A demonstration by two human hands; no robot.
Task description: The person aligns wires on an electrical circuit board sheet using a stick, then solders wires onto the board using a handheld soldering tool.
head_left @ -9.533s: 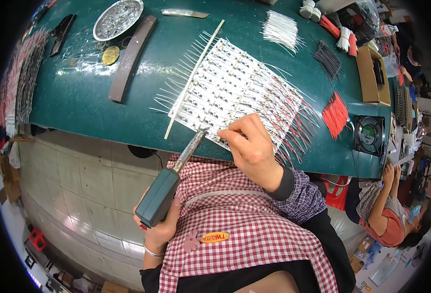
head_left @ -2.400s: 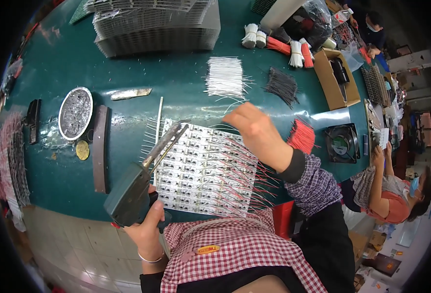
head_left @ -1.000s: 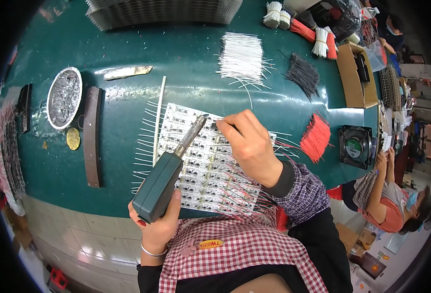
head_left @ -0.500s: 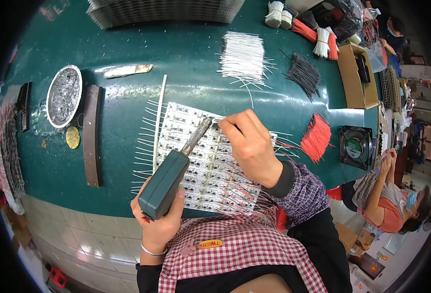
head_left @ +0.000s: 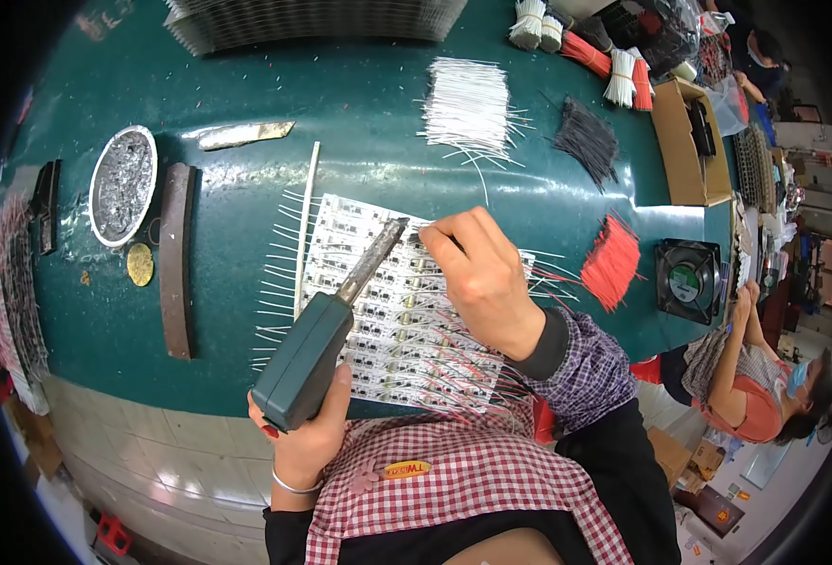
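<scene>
My left hand (head_left: 314,441) is closed round the dark green handle of a soldering iron (head_left: 305,360). The iron slants up and right, its dark tip over the far edge of a white circuit board panel (head_left: 340,218). Just right of the tip, my right hand (head_left: 484,282) has thumb and fingers pinched together at the panel's far edge. What they hold is too small to make out. Rows of small dark parts cover the panel. White wires (head_left: 276,297) stick out along its left side, and red and white wires spread from its right side.
Beyond the panel lie loose piles of white wires (head_left: 468,104), black wires (head_left: 585,139) and red wires (head_left: 612,262). A black fan (head_left: 689,282) and a cardboard box (head_left: 670,141) stand at right. Leftward are an oval dish (head_left: 124,188) and a brown bar (head_left: 178,264). A co-worker (head_left: 745,395) sits at right.
The soldering iron's handle has swung left and toward me in my left hand, and its tip has shifted slightly up and left. My right hand stays nearly in place.
</scene>
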